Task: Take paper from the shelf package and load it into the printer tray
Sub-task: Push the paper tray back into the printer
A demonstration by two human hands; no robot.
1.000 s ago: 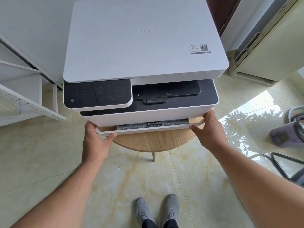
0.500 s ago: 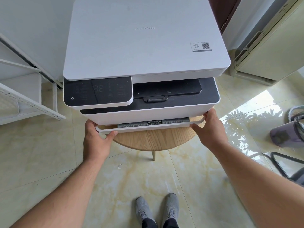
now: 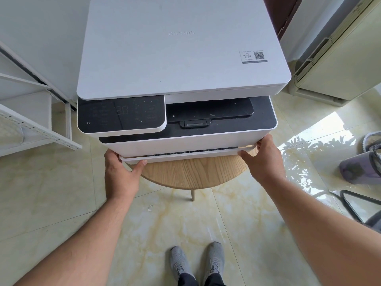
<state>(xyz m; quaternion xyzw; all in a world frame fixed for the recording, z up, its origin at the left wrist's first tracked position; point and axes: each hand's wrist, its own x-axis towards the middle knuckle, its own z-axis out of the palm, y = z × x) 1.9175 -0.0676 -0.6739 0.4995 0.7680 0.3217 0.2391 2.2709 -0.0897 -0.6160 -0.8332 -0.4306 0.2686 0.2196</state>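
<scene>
I have both hands on the thin white plastic paper tray (image 3: 185, 156), which sits in the slot at the base of the white box-shaped printer with a black control panel (image 3: 181, 65). The tray shows only a narrow strip of its front lip and a grey ribbed band behind it; whether it holds paper I cannot tell.

My left hand (image 3: 120, 174) pinches the tray's left front corner, thumb on the front lip and fingers curled round the corner. My right hand (image 3: 262, 159) pinches the right front corner in the same grip.

Judgement on handling: the tray looks light, stiff and smooth, a thin plastic shell that could twist or jam if one side leads. Holding both corners at once is the sound choice; pressure should be even and straight along the slot.

Edges and room: the printer stands on a round light-wood bench (image 3: 191, 174), its base overhanging the rim near my left hand. The tray front hangs just above the bench's bare front portion. A white metal shelf frame (image 3: 41, 129) stands near on the left; a cream cabinet (image 3: 340, 58) is well apart on the right. Open floor lies toward my grey shoes (image 3: 198, 263). No paper package is in view.
</scene>
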